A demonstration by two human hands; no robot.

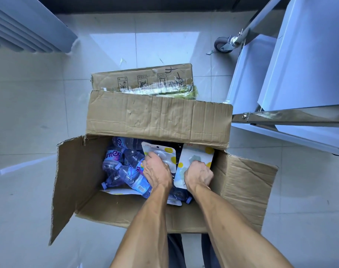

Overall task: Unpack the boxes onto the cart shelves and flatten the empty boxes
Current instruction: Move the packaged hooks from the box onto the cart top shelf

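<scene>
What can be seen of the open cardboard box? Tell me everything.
The open cardboard box is brown, creased corrugated card with ragged flap edges. It stands upright on the tiled floor, all four flaps spread outward, the far one largest. Inside lie clear water bottles with purple labels on the left, and white blister packs with yellow spots on the right. The left hand and right hand reach in, each gripping a pack.

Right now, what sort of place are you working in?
Probably a stockroom or shop back room: a tiled floor, a steel wheeled cart, and an open cardboard box of bottled water.
</scene>
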